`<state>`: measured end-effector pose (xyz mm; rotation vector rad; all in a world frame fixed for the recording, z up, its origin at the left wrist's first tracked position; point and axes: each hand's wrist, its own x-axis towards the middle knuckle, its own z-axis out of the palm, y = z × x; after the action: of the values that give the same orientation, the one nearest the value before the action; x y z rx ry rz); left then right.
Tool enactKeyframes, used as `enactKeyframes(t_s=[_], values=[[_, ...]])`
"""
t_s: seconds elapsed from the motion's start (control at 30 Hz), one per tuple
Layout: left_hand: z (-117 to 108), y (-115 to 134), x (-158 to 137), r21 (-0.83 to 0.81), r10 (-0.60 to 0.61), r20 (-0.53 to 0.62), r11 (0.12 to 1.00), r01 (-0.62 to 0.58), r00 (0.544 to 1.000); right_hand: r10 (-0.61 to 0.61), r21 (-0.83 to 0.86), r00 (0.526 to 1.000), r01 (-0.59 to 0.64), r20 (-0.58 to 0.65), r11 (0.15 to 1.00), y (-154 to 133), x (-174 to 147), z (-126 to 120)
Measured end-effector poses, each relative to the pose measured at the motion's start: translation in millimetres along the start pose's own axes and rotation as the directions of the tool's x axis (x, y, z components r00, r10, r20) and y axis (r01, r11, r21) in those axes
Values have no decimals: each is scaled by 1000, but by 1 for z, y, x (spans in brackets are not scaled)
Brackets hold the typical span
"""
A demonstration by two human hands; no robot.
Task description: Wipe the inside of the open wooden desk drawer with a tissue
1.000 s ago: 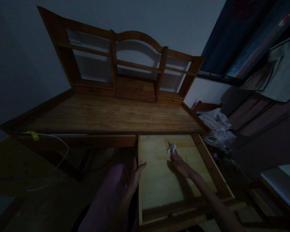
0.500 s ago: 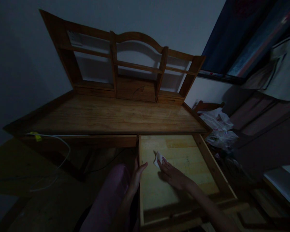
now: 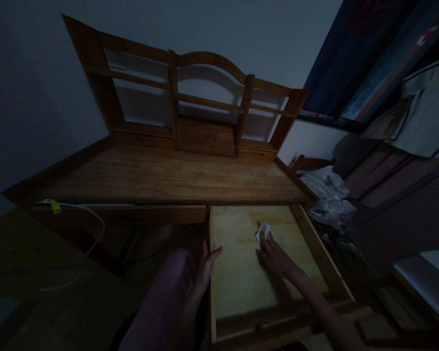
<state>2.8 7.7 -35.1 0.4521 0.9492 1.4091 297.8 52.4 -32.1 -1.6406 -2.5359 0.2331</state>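
Note:
A pulled-out wooden drawer [image 3: 237,287] with a pale bottom sits below the desk top, on its right side. Inside it, my right hand [image 3: 275,256] presses a crumpled white tissue [image 3: 263,231] against the drawer bottom with its fingertips. The tissue's far end sticks out beyond the fingers. At the drawer's left wall, my left hand [image 3: 206,268] holds on from outside, the thumb lying over the top edge. Its other fingers are partly hidden in the dark beside the wall.
The wooden desk [image 3: 190,173] carries a shelf unit [image 3: 207,134] against the wall. A white cable [image 3: 95,214] with a yellow tag hangs at the left front edge. My knee [image 3: 171,282] is left of the drawer. Plastic bags [image 3: 325,183] lie right of the desk.
My right hand has slid the tissue to the right and slightly farther back across the drawer bottom. The left hand has stayed at the drawer's left wall.

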Motion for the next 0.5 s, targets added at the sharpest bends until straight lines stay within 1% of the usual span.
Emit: enactKeyframes(t_s=[0.1,0.17,0.27,0.37,0.5], values=[[0,0,0,0,2,0,1000,-2,1000,83,-59,996,-81,32,995,-28,9,-3],[-1,1,-1,4,-14,7,1000,14,1000,84,-53,994,-81,64,995,-47,16,-6],[-1,-1,-1,10,-4,23,1000,4,1000,15,-8,998,-14,66,1000,-75,26,-9],[-3,-4,1,40,28,-4,999,-28,1000,-57,24,997,56,53,998,-98,32,-10],[-7,-10,7,67,48,-17,997,-47,999,-179,55,978,174,111,983,-123,33,-13]])
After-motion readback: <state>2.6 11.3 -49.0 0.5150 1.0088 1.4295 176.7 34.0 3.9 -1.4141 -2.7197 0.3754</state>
